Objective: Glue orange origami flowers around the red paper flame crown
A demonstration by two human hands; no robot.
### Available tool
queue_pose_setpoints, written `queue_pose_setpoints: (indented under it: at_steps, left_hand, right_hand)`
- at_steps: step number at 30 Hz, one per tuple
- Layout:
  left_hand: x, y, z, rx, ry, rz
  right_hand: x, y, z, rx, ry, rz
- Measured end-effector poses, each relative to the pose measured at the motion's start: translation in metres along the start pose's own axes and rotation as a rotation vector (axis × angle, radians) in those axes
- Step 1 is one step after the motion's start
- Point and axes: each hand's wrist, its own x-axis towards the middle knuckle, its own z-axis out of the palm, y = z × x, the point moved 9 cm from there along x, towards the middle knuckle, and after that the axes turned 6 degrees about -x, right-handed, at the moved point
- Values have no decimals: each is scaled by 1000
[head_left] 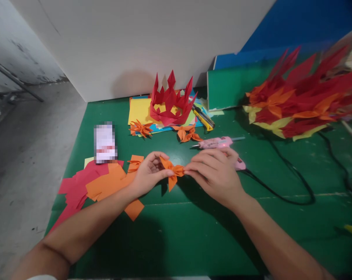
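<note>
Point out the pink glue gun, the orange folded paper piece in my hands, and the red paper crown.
pink glue gun (215, 143), head view, on its barrel.
orange folded paper piece (172, 171), head view, its pinched middle.
red paper crown (170, 104), head view, its front.

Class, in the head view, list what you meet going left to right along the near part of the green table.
Red paper scraps → orange paper squares → left hand → folded orange paper piece → right hand → black cable.

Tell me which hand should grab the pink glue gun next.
Right, probably. The right hand lies right beside the pink glue gun, while the left hand pinches the orange folded piece farther away.
</note>
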Motion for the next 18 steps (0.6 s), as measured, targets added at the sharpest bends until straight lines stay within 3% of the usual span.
queue_pose_setpoints:
  at_steps: [4, 7, 11, 13, 15, 18]
  left_hand:
    - [-2, 3, 5, 69, -35, 36]
    - [-4, 15, 2, 172, 3, 162]
    - [-10, 51, -7, 566, 177, 381]
    - [-14, 72, 4, 852, 164, 509]
    - [-16, 83, 20, 1155, 76, 574]
    - [-12, 78, 28, 1606, -16, 421]
  right_hand:
    - [0, -1, 0, -48, -8, -26]
    - [-4, 2, 8, -29, -75, -62]
    - [-13, 2, 30, 181, -322, -186]
    - [-16, 7, 34, 235, -370, -171]
    - [-11, 23, 22, 197, -243, -19]
    - [-12, 52, -8, 108, 50, 268]
